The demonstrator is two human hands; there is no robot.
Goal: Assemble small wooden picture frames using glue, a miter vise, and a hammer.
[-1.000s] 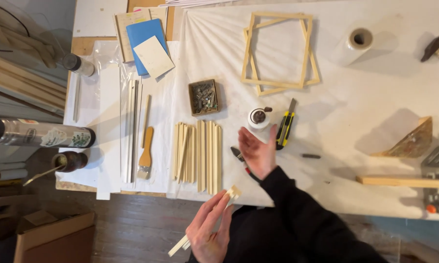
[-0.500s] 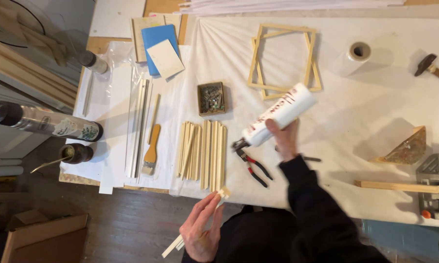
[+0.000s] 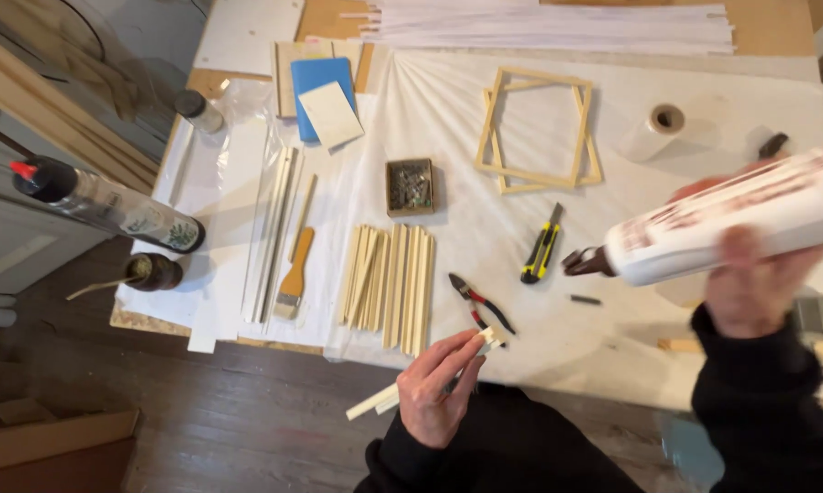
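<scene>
Wooden strips (image 3: 430, 372) pinched in left hand (image 3: 436, 391) fingers; right hand (image 3: 760, 288) grips glue bottle (image 3: 731, 224).

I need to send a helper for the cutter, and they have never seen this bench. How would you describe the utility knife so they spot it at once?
On the white-covered table, look just below the stacked wooden frames. The utility knife lies there, right of the bundle of wooden sticks. It alone is yellow and black; the pliers nearby have red handles.

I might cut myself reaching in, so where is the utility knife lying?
The utility knife lies on the white sheet mid-table, between the pliers and the glue bottle that the right hand holds.
</scene>
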